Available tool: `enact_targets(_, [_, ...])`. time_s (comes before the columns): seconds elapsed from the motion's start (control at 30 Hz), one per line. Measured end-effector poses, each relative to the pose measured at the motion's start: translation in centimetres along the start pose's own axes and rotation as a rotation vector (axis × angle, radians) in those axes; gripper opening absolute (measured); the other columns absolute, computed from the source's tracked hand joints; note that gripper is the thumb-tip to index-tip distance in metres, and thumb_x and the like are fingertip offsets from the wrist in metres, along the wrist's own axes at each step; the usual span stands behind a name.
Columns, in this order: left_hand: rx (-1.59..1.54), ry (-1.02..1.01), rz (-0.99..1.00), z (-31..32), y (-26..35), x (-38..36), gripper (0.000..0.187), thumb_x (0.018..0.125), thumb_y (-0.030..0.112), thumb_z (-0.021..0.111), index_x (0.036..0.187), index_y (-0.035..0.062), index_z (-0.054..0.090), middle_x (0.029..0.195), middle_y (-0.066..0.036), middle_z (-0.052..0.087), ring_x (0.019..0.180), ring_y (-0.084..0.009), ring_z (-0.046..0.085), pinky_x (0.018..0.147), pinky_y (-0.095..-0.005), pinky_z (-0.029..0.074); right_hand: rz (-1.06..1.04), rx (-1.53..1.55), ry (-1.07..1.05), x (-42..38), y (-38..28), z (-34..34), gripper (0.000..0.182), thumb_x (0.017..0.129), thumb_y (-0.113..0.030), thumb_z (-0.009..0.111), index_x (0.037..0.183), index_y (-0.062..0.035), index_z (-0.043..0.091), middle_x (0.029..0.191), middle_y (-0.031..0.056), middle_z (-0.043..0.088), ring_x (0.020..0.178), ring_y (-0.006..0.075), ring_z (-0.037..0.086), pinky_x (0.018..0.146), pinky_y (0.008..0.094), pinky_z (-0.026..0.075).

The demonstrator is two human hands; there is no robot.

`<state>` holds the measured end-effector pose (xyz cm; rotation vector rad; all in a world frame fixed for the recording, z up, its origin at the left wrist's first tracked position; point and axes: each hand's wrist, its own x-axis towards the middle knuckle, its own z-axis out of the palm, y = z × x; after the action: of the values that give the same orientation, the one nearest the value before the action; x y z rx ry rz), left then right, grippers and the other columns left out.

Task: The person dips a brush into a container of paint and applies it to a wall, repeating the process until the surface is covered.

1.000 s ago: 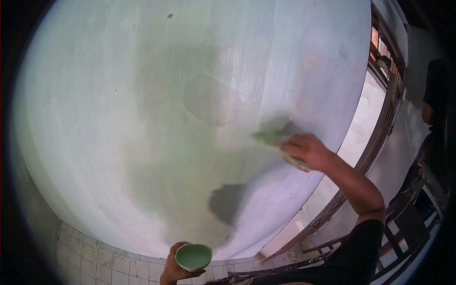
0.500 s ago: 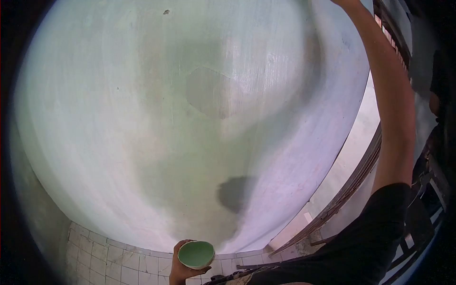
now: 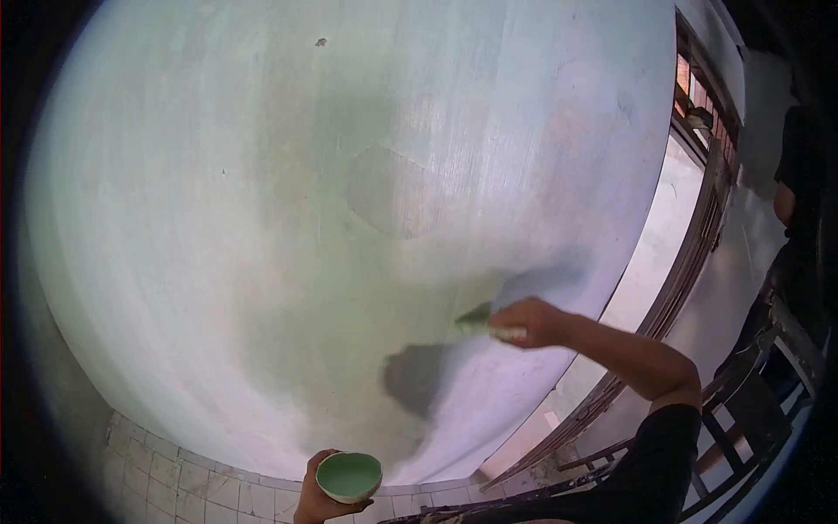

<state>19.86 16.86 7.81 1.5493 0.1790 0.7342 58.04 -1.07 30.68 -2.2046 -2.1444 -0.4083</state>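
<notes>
My left hand (image 3: 316, 499), low in the view, is wrapped round a bowl (image 3: 349, 477) of pale green paint, its open top facing up. Farther right, my right hand (image 3: 534, 323) grips the light handle of a brush (image 3: 476, 320). The brush's greenish head points left and lies at the surface of the pale green wall (image 3: 332, 262); whether the bristles touch it is hard to tell. A shadow of the arm falls on the wall around the brush.
A wooden-framed opening with bars (image 3: 698, 96) is at the right. Dark chair-like furniture (image 3: 751, 410) stands at the lower right, near another person's arm (image 3: 785, 205). Tiled floor (image 3: 196, 480) runs along the wall's foot. The wall has a chipped spot (image 3: 321, 42) high up.
My right arm has come down from the top right, bringing my right hand and the brush into view at mid-wall. My left hand and the bowl sit slightly lower and more to the left.
</notes>
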Motion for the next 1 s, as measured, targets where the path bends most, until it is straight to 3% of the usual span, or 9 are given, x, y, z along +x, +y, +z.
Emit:
enact_targets(0.27, [-0.010,0.048,0.026,0.7,-1.3,0.5,0.104,0.046,0.024,0.089,0.126,0.0010,0.027,0.115,-0.016,0.050,0.108,-0.0270,0.050,0.091,-0.0396,0.042,0.318,-0.201,0.606,9.1,2.7,-25.2,0.032,0.073,-0.033,0.070,0.090,-0.0064,0.064,0.089,0.0092,0.065,0.081,0.0175,0.061,0.075,0.0332,0.048])
enact_targets(0.33, [-0.011,0.058,0.016,0.8,-1.8,0.4,0.104,0.046,0.025,0.089,0.126,0.0011,0.028,0.115,-0.016,0.050,0.108,-0.0269,0.050,0.091,-0.0396,0.042,0.219,-0.448,0.823,9.6,4.4,-32.4,0.035,0.075,-0.038,0.066,0.095,-0.0082,0.065,0.087,0.0107,0.066,0.081,0.0258,0.063,0.076,0.0341,0.048])
enact_targets(0.4, [-0.007,0.070,0.014,0.9,-2.0,0.3,0.104,0.045,0.025,0.090,0.125,0.0011,0.028,0.115,-0.016,0.050,0.108,-0.0269,0.050,0.091,-0.0395,0.043,-0.116,-0.434,1.036,10.3,0.7,-34.9,0.015,0.077,-0.015,0.061,0.073,-0.0004,0.060,0.073,0.0115,0.063,0.063,0.0212,0.060,0.061,0.0318,0.047])
enact_targets(0.5, [-0.067,0.072,-0.005,1.1,-1.8,0.4,0.104,0.046,0.026,0.089,0.126,0.0011,0.028,0.115,-0.016,0.049,0.108,-0.0269,0.050,0.090,-0.0397,0.043,0.149,-0.870,0.972,9.6,6.5,-35.4,0.034,0.078,-0.033,0.063,0.102,-0.0091,0.064,0.097,0.0112,0.064,0.088,0.0283,0.062,0.081,0.0342,0.047])
enact_targets(0.63, [0.014,0.049,-0.002,0.7,-2.0,0.9,0.103,0.045,0.025,0.089,0.125,0.0011,0.028,0.115,-0.016,0.049,0.108,-0.0273,0.050,0.090,-0.0398,0.043,0.003,-0.764,0.590,6.2,2.9,-19.8,0.042,0.073,-0.006,0.056,0.116,-0.0065,0.054,0.118,0.0127,0.055,0.108,0.0282,0.053,0.094,0.0362,0.041])
enact_targets(0.7, [0.034,0.038,0.000,0.6,-2.2,1.0,0.103,0.045,0.025,0.089,0.125,0.0011,0.029,0.116,-0.016,0.048,0.108,-0.0276,0.050,0.091,-0.0399,0.042,-0.020,-0.721,0.310,4.1,0.5,-11.3,0.024,0.076,-0.010,0.054,0.099,-0.0065,0.056,0.110,0.0161,0.058,0.098,0.0298,0.057,0.087,0.0383,0.045])
enact_targets(0.87, [0.245,-0.146,0.138,-1.1,-6.5,1.2,0.102,0.042,0.019,0.090,0.121,0.0010,0.029,0.113,-0.014,0.049,0.105,-0.0263,0.052,0.088,-0.0375,0.044,-0.288,-0.425,0.277,-1.2,-4.3,7.4,0.018,0.075,-0.014,0.058,0.092,-0.0067,0.054,0.086,0.0102,0.060,0.079,0.0256,0.060,0.062,0.0383,0.051])
enact_targets(0.97, [0.126,-0.067,0.062,0.6,-3.7,0.7,0.102,0.041,0.018,0.090,0.122,0.0007,0.030,0.117,-0.015,0.047,0.106,-0.0260,0.052,0.089,-0.0372,0.044,0.178,0.192,-0.114,-3.8,-5.6,15.3,0.011,0.080,-0.019,0.053,0.083,-0.0082,0.054,0.090,0.0121,0.060,0.084,0.0286,0.060,0.069,0.0392,0.052])
enact_targets(1.0, [0.114,-0.067,0.083,0.9,-3.4,0.7,0.103,0.042,0.018,0.090,0.123,0.0007,0.030,0.118,-0.015,0.047,0.107,-0.0257,0.051,0.089,-0.0373,0.044,0.011,0.016,-0.134,-3.8,-4.9,16.5,0.015,0.081,-0.023,0.052,0.089,-0.0103,0.054,0.083,0.0102,0.059,0.079,0.0273,0.060,0.065,0.0384,0.051])
